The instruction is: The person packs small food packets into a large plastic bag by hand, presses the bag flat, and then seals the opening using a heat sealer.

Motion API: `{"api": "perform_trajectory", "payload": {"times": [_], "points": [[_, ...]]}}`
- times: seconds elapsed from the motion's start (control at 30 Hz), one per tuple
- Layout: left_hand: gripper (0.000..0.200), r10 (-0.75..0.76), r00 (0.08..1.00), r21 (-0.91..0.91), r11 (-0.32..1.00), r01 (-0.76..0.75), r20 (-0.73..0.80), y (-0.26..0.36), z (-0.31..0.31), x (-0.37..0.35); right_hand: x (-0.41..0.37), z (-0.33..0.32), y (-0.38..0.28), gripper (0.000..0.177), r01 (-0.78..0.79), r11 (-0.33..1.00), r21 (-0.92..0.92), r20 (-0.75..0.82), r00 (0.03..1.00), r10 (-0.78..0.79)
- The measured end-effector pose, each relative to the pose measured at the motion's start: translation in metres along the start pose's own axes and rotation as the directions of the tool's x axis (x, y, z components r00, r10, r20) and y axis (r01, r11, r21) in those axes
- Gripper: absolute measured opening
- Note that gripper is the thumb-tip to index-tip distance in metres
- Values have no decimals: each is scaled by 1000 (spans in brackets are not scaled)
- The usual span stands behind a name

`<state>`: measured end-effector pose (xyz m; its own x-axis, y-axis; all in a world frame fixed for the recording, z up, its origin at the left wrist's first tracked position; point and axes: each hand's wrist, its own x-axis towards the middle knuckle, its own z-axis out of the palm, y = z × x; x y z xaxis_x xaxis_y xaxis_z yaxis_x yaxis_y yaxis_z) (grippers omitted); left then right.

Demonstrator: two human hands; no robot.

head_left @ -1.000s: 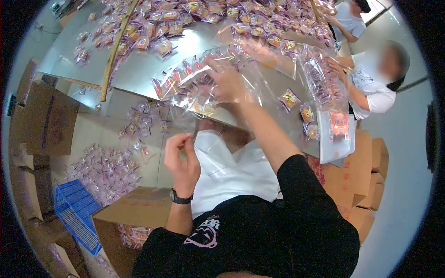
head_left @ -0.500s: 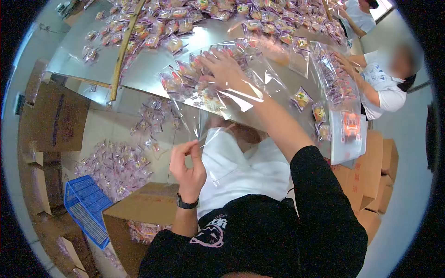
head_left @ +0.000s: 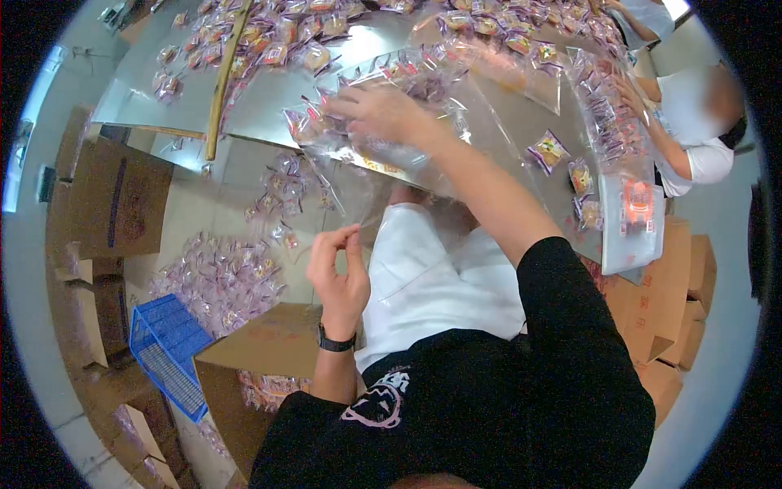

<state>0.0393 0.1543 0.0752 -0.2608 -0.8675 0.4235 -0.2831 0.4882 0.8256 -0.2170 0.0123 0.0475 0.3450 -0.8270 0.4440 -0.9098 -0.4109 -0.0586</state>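
Clear plastic bag [head_left: 371, 155] lies along the near edge of the big metal table [head_left: 269, 106], right in front of the person, loose film hanging past the brink. Inside it stretches a long row of wrapped packets [head_left: 419, 65], slanting from near on the person's left to farther off on the right. And that slant counts: the right hand [head_left: 383, 112] is the nearer one, laid straight across the row, while the left hand [head_left: 338, 269] sits short of the table, with the packets beyond it. Fingers on the right are long and a little apart, palm down, closed round nothing I can make out; with this glare and blur, I can't swear whether film comes between. Over on the left, thumb and forefinger nip the film's hanging edge, the other fingers curled. What a shiny thing it is, too: see-through, creased, streaked with white light, purple and red wrappers showing through, some small yellowish marks low down.
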Motion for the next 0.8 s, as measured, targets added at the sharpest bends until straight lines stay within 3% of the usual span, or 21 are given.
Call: {"api": "perform_trajectory", "payload": {"times": [0.13,0.27,0.4,0.43,0.57,0.67,0.77,0.8], "points": [[10,14,1000,21,1000,-14,1,-2,3,-5,-10,23,-3,64,-81,993,-80,-139,988,70],[10,-41,999,13,999,40,12,0,0,-9,-10,44,4,58,-101,995,2,-222,970,99],[11,-14,1000,11,1000,14,13,3,-2,-1,0,10,-17,55,-146,989,-21,-116,983,143],[11,2,1000,9,1000,-2,13,2,-1,0,1,14,-12,61,-85,996,-11,-227,971,80],[9,48,999,12,999,-48,14,0,0,-1,2,2,-13,77,-15,995,97,89,996,6],[8,59,998,19,998,-60,15,0,2,-3,4,31,-13,78,117,993,-30,-62,991,-119],[9,79,997,46,996,-80,25,1,2,-4,10,30,-25,81,122,983,-139,-40,991,-129],[9,87,996,57,994,-88,33,1,0,-5,14,30,-29,72,134,973,-186,-17,990,-140]]}}
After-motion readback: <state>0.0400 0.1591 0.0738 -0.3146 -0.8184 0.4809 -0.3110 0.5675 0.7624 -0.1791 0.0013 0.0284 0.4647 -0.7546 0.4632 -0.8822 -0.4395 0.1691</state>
